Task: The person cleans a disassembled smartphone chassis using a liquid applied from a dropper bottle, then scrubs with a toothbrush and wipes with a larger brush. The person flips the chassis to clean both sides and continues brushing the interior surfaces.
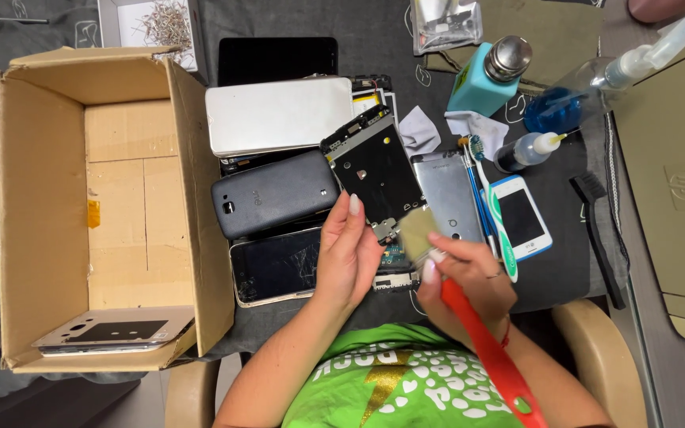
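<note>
Head view: left hand (348, 254) closed in a grip on a bare phone frame (373, 169), long axis slanting away. Right hand (465, 277) clasps a red-handled brush (469, 313), bristles touching the frame's near end.

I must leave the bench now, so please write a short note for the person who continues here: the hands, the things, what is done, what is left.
Left hand: holds a phone frame by its lower edge, tilted over the mat.
Right hand: grips a red-handled brush, its bristles against the frame's lower end.
Nearby: white phone, dark phone back, cracked phone, silver plate, small white phone, teal dispenser bottle.
Done: one frame part lies in the cardboard box.
Left: brushing is under way; the other phones lie on the mat.
</note>
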